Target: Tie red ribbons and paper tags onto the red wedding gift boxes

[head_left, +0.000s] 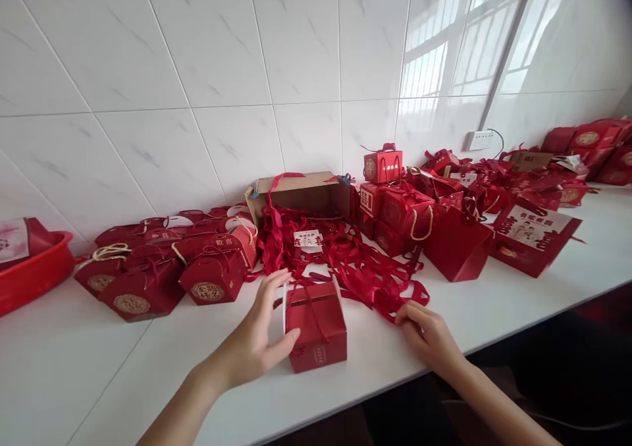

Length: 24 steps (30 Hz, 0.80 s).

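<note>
The left hand (257,340) is resting on the left side of a small red box (316,327), with its fingers spread open along the box, touching it but not squeezing it shut. The box is sitting upright on the white counter (99,367), close to the front edge, between the two hands. A thin ribbon is lying over its top.

The right hand (427,334) is lying just right of the box, fingers curled down on the counter, touching the near end of a ribbon pile (365,268). I cannot tell if it is pinching a ribbon.

Behind the box, the loose red ribbons are lying in a big messy heap. A small white card (308,238) is sitting in it. Behind that, an open brown carton (306,195) is lying on its side by the tiled wall.

To the left, a bunch of done boxes (168,268) with gold circles and rope handles are crowding together. A red tub (34,268) is sitting at the far left. To the right, red bags (530,235) and more boxes are piling up far along the counter.

It looks like many boxes are done, and this one is not yet tied.
</note>
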Motion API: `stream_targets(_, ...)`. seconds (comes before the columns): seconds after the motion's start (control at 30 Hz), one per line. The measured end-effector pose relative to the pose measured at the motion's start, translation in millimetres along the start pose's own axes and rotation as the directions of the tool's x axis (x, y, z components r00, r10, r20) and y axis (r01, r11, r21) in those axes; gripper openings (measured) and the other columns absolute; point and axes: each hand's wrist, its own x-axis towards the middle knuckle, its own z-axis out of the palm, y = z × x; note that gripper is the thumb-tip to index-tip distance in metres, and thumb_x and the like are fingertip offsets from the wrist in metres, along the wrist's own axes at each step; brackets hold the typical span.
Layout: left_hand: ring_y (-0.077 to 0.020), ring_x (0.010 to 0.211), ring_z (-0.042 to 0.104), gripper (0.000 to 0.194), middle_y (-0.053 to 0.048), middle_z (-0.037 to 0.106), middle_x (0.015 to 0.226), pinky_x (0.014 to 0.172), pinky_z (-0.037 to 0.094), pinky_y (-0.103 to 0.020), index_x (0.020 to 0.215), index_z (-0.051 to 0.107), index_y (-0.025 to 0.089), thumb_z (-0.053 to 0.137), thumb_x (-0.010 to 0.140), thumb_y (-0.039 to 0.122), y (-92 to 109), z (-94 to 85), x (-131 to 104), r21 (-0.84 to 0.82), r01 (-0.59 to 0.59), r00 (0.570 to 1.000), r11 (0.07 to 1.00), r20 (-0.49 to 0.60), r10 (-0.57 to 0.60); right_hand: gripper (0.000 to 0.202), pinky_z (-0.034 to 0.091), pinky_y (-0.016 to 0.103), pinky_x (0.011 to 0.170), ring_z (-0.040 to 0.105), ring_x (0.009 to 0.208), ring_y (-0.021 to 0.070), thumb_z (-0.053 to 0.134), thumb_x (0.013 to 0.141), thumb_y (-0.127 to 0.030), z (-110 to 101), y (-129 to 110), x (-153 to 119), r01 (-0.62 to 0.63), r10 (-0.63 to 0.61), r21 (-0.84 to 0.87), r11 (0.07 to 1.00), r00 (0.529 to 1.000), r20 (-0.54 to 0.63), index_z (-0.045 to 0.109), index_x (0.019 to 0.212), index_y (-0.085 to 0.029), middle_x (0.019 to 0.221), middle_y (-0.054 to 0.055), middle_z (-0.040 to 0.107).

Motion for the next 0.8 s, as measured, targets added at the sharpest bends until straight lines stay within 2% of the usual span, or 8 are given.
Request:
stream_targets(0.13,-0.0232,0.131,0.049,0.063,-0.010,0.045,0.145,0.102,0.049,-0.036,0.139,0.038,0.025,0.047,0.079,0.011,13,-0.5,27,0.147,-0.093,0.990,0.985,0.122,0.075,0.026,0.052,0.030,0.071,0.062,0.084,0.0193,0.040,0.082,-0.009,-6,-11,26,0.131,-0.123,0.160,0.978,0.991,-0.057,0.060,0.094,-0.020,0.094,0.009,0.064)
stream_targets(0.27,-0.0226,0.119,0.059,0.064,-0.008,0.056,0.135,0.095,0.054,-0.033,0.134,0.048,0.023,0.042,0.073,0.003,28,2.1,52,0.342,-0.120,0.992,0.932,0.089,0.095,0.057,0.050,0.039,0.095,0.052,0.124,0.0242,0.046,0.076,-0.006,0,-30,68,0.248,-0.297,0.359,0.900,0.951,0.088,0.049,0.130,-0.023,0.133,0.012,0.054)
stream_targets(0.33,-0.0250,0.119,0.057,0.046,-0.009,0.058,0.129,0.095,0.052,-0.038,0.111,0.063,0.022,0.040,0.077,0.003,35,4.2,59,0.390,-0.094,0.996,0.916,0.033,0.088,0.059,0.051,0.038,0.094,0.055,0.122,0.0229,0.048,0.077,-0.007,6,-41,83,0.252,-0.382,0.453,0.855,0.897,0.222,0.047,0.134,-0.022,0.134,0.011,0.055)
stream_targets(0.4,-0.0271,0.122,0.052,0.030,-0.011,0.057,0.126,0.099,0.048,-0.042,0.088,0.065,0.021,0.040,0.082,0.006,41,3.0,57,0.432,-0.064,0.994,0.900,-0.054,0.097,0.049,0.055,0.033,0.085,0.066,0.102,0.0194,0.047,0.082,-0.010,8,-49,89,0.234,-0.414,0.461,0.856,0.844,0.341,0.053,0.129,-0.021,0.118,0.009,0.066)
stream_targets(0.5,-0.0259,0.123,0.049,0.019,-0.012,0.056,0.123,0.102,0.045,-0.042,0.088,0.062,0.021,0.044,0.086,0.014,44,-6.7,29,0.461,-0.008,0.979,0.888,-0.178,0.101,0.037,0.055,0.029,0.071,0.068,0.077,0.0165,0.047,0.084,-0.011,4,-49,88,0.257,-0.398,0.349,0.901,0.809,0.434,0.062,0.117,-0.019,0.094,0.005,0.073)
stream_targets(0.57,-0.0251,0.120,0.050,0.017,-0.010,0.058,0.120,0.100,0.046,-0.041,0.090,0.061,0.022,0.046,0.087,0.016,40,-15.3,-2,0.464,0.027,0.979,0.885,-0.192,0.070,0.032,0.054,0.030,0.072,0.069,0.080,0.0183,0.046,0.086,-0.014,-2,-38,86,0.288,-0.379,0.262,0.921,0.821,0.428,0.066,0.111,-0.020,0.095,0.006,0.074)
stream_targets(0.67,-0.0266,0.124,0.049,0.014,-0.008,0.058,0.128,0.100,0.047,-0.041,0.073,0.056,0.023,0.050,0.085,0.021,22,-24.8,-54,0.426,0.123,0.992,0.896,-0.057,-0.109,0.028,0.053,0.032,0.077,0.069,0.090,0.0207,0.047,0.088,-0.018,-12,-16,87,0.304,-0.336,0.144,0.942,0.860,0.383,0.069,0.104,-0.021,0.101,0.007,0.073)
stream_targets(0.8,-0.0303,0.128,0.049,0.017,-0.008,0.054,0.137,0.102,0.045,-0.047,0.088,0.067,0.028,0.052,0.084,0.035,-11,-25.2,-99,0.192,0.269,0.960,0.944,0.030,-0.280,0.023,0.053,0.032,0.076,0.068,0.085,0.0198,0.048,0.087,-0.019,-24,3,98,0.247,-0.253,0.055,0.967,0.934,0.253,0.070,0.095,-0.020,0.097,0.006,0.071)
